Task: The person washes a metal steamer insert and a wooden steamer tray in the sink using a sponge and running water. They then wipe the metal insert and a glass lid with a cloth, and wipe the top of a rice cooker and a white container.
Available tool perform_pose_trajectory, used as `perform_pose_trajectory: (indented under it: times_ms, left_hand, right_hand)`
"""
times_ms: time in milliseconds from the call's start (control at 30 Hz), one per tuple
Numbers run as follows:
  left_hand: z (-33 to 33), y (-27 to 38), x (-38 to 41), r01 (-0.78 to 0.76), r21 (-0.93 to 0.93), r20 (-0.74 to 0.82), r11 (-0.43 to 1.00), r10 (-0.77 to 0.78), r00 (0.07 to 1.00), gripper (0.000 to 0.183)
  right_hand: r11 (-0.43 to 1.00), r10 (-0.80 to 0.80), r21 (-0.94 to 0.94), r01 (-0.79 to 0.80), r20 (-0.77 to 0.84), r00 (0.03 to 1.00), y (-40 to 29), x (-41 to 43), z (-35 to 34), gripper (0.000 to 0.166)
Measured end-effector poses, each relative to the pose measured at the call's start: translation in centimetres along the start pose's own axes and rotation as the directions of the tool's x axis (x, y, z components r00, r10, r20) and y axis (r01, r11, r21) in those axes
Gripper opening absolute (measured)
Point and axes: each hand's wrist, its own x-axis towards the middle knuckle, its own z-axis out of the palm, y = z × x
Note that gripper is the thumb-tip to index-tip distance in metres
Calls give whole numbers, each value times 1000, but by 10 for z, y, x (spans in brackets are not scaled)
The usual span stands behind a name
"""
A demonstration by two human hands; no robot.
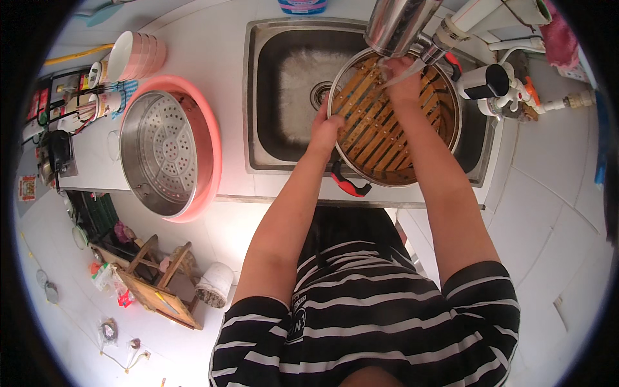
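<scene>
A wide steel pot (460, 121) with red-and-black handles sits over the right part of the steel sink (285, 63). Inside it lies a round slatted rack (370, 123), seemingly of wood or bamboo, with brownish water around its edge. My left hand (329, 128) grips the pot's left rim, thumb on the inner side. My right hand (404, 82) reaches into the far part of the pot, over the slats. Water (405, 76) runs from the tap spout (432, 52) beside that hand. Its fingertips are partly hidden below a shiny metal cylinder (399, 26), so their grip is unclear.
Left of the sink, a perforated steel steamer tier (170, 145) leans in a pink plastic basin (216, 145). Stacked pink bowls (138, 55) stand behind it. Valves and pipes (520, 94) crowd the right wall. A wooden stool (154, 295) and white bucket (215, 283) are on the floor.
</scene>
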Motion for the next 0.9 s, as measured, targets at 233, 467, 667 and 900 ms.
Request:
perform_pose_trajectory:
  times_ms: [233, 467, 667, 900]
  left_hand:
    - [-6, 0, 6, 46, 126, 44, 991, -52, 998, 75]
    - [-2, -2, 4, 15, 21, 25, 1000, -16, 1000, 75]
    - [4, 0, -3, -14, 23, -33, 1000, 14, 999, 46]
    - [-5, -3, 5, -6, 3, 15, 1000, 6, 1000, 63]
  right_hand:
    - [986, 35, -165, -26, 56, 998, 16, 7, 9, 14]
    - [860, -345, -265, 437, 329, 879, -5, -27, 4, 19]
    - [932, -137, -349, 98, -88, 987, 22, -20, -32, 26]
    - [869, -409, -48, 492, 489, 771, 0, -120, -8, 26]
